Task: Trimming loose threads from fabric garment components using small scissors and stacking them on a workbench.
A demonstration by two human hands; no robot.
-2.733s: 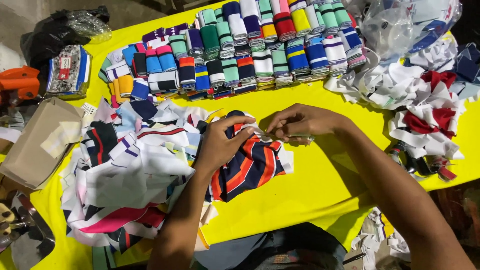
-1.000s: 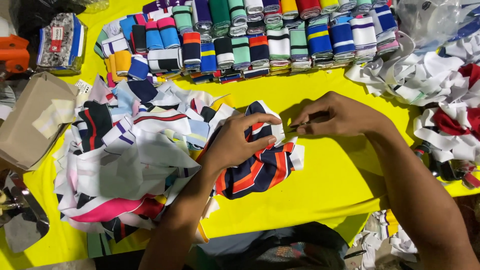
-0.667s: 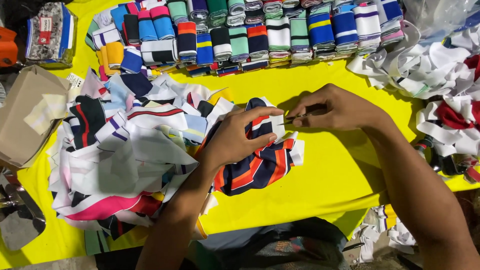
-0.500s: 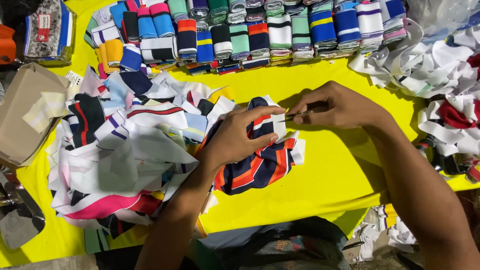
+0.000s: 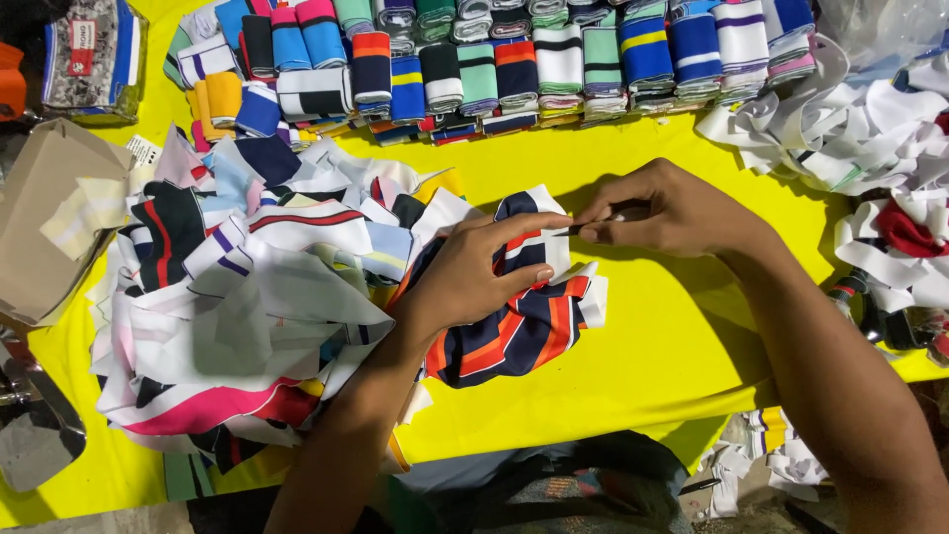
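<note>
The left hand (image 5: 474, 277) covers much of the striped cloth bundle (image 5: 514, 331); whatever thin thing the right hand (image 5: 672, 210) pinches is too small to tell.

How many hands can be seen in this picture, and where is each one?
2. The left hand presses on the navy and orange striped fabric bundle. The right hand pinches something thin at the bundle's upper edge. No other hands appear.

A garment workshop, by the look: yellow-covered counter (image 5: 682, 366), rows of folded striped knit bands (image 5: 514, 69) along the back, heaped loose collar pieces (image 5: 247, 297), tangled white fabric strips (image 5: 860, 138) at right.
</note>
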